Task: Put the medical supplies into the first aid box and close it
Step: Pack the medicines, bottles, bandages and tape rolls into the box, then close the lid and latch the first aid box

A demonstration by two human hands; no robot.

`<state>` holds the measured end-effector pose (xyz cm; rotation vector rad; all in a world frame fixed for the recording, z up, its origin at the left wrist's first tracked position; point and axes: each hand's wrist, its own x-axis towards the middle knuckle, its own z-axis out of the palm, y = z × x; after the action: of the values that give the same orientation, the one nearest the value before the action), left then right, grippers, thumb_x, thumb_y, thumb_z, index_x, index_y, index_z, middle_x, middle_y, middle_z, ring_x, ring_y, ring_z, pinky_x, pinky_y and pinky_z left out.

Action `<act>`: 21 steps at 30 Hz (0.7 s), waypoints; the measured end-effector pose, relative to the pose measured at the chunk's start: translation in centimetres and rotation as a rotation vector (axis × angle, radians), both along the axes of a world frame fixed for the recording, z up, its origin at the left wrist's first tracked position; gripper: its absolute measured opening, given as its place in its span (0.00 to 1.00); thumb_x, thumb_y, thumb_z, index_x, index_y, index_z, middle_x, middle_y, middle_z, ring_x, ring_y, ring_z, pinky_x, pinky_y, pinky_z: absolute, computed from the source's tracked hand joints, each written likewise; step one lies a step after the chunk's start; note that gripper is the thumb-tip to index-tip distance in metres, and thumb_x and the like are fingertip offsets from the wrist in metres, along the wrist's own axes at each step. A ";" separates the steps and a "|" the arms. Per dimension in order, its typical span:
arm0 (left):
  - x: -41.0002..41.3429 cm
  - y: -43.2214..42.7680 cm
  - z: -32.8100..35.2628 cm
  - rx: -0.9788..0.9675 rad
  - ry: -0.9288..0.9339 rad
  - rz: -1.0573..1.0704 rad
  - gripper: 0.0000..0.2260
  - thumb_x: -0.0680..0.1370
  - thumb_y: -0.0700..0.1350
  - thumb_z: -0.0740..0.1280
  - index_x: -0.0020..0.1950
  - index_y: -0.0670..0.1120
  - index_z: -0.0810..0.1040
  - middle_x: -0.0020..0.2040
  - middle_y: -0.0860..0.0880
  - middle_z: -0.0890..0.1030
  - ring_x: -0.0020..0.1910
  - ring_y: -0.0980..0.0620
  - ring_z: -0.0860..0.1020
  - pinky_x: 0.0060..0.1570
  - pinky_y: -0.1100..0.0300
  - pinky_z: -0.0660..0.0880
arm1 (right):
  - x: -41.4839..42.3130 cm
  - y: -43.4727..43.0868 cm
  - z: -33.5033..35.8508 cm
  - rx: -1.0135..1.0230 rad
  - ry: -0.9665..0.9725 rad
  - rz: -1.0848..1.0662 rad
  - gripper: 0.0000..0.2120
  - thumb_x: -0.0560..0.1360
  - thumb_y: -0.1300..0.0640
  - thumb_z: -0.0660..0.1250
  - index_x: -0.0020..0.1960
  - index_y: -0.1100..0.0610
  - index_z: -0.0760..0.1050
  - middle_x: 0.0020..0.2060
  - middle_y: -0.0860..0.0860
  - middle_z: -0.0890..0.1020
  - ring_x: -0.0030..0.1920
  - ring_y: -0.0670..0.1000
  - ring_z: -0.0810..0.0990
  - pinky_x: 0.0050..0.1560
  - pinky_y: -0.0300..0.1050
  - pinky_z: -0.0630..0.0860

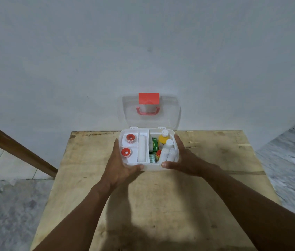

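A white first aid box (152, 168) stands at the far edge of the wooden table, its clear lid (168, 113) up against the wall, with a red latch (148, 98) and red handle (148, 111). Inside, a white tray (130, 160) on the left holds two red-cored tape rolls (130, 138) and a white bandage roll (141, 148). The right side holds a yellow bottle (163, 139), a white bottle (168, 144), white rolls (168, 155) and a green packet (154, 144). My left hand (120, 163) grips the box's left front corner, my right hand (182, 158) its right front corner.
The wooden table (152, 205) stretches toward me from a white wall (143, 51). A brown wooden rail (16, 147) slants down at the left. Grey marbled floor (7, 205) lies on both sides.
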<state>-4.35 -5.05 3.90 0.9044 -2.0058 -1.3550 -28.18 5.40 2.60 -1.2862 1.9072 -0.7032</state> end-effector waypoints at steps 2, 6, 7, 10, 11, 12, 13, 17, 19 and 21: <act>0.1 0.5 0.1 0.020 -0.001 0.048 0.37 0.66 0.46 0.81 0.66 0.60 0.62 0.59 0.66 0.73 0.60 0.68 0.73 0.49 0.76 0.73 | 0.0 0.2 -0.5 0.021 0.031 -0.015 0.62 0.60 0.30 0.77 0.78 0.40 0.40 0.75 0.43 0.65 0.72 0.48 0.69 0.69 0.56 0.71; 0.3 1.4 0.2 0.034 -0.005 0.104 0.36 0.64 0.48 0.80 0.63 0.61 0.62 0.58 0.65 0.74 0.55 0.72 0.74 0.44 0.78 0.72 | 1.1 0.9 2.1 0.056 0.081 -0.028 0.58 0.64 0.36 0.78 0.79 0.44 0.41 0.76 0.46 0.63 0.73 0.53 0.68 0.71 0.56 0.69; 0.4 1.4 0.1 0.030 -0.006 0.108 0.36 0.64 0.49 0.80 0.63 0.61 0.62 0.57 0.65 0.75 0.54 0.71 0.75 0.44 0.78 0.72 | 1.0 1.2 2.5 0.108 0.097 -0.040 0.59 0.65 0.38 0.77 0.79 0.47 0.38 0.78 0.49 0.60 0.75 0.55 0.65 0.73 0.54 0.66; 0.6 1.2 -0.2 0.024 -0.007 0.096 0.38 0.63 0.48 0.80 0.65 0.59 0.62 0.57 0.67 0.74 0.55 0.71 0.75 0.45 0.77 0.72 | 0.2 1.3 4.0 0.158 0.207 -0.175 0.54 0.69 0.35 0.72 0.80 0.49 0.42 0.77 0.55 0.62 0.75 0.57 0.65 0.71 0.56 0.67; 0.7 1.1 -0.2 0.024 -0.007 0.097 0.38 0.63 0.48 0.81 0.66 0.58 0.63 0.57 0.67 0.74 0.55 0.71 0.75 0.45 0.77 0.72 | 0.0 1.0 4.7 0.110 0.287 -0.221 0.50 0.70 0.36 0.71 0.80 0.51 0.47 0.75 0.57 0.66 0.72 0.58 0.68 0.69 0.56 0.69; 0.7 1.1 -0.2 0.025 -0.006 0.097 0.38 0.63 0.48 0.81 0.66 0.58 0.63 0.57 0.67 0.74 0.55 0.70 0.75 0.45 0.77 0.73 | -0.1 0.7 5.6 0.045 0.381 -0.251 0.44 0.72 0.38 0.70 0.79 0.51 0.54 0.72 0.57 0.70 0.70 0.58 0.70 0.67 0.55 0.70; 0.6 1.1 -0.2 0.029 -0.005 0.097 0.38 0.62 0.49 0.81 0.65 0.58 0.63 0.57 0.66 0.74 0.55 0.70 0.75 0.45 0.77 0.73 | -0.2 0.1 6.5 -0.031 0.473 -0.270 0.38 0.73 0.40 0.70 0.77 0.51 0.59 0.69 0.56 0.73 0.68 0.57 0.72 0.67 0.55 0.71; 0.7 0.9 -0.6 0.028 -0.011 0.096 0.38 0.64 0.45 0.81 0.66 0.58 0.62 0.59 0.64 0.74 0.57 0.69 0.74 0.46 0.77 0.73 | 0.5 -3.4 10.2 -0.263 0.682 -0.218 0.27 0.76 0.47 0.69 0.73 0.51 0.68 0.67 0.55 0.73 0.67 0.56 0.71 0.66 0.54 0.71; 0.6 0.9 -0.6 0.017 -0.012 0.098 0.38 0.65 0.45 0.81 0.66 0.59 0.62 0.59 0.63 0.74 0.56 0.69 0.74 0.46 0.78 0.72 | 1.1 -5.5 11.8 -0.298 0.744 -0.147 0.26 0.77 0.50 0.68 0.73 0.52 0.68 0.67 0.55 0.72 0.66 0.57 0.71 0.65 0.54 0.71; 0.4 1.0 -0.5 0.001 -0.007 0.089 0.35 0.66 0.44 0.80 0.64 0.60 0.63 0.58 0.63 0.74 0.57 0.70 0.74 0.46 0.78 0.72 | 1.5 -7.5 12.8 -0.326 0.812 -0.079 0.26 0.76 0.53 0.69 0.73 0.52 0.68 0.67 0.56 0.73 0.65 0.58 0.72 0.63 0.54 0.72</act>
<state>-3.92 -4.04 3.41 0.9880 -1.9461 -1.3060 -26.68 -2.07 15.41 -1.9117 2.5610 -0.5901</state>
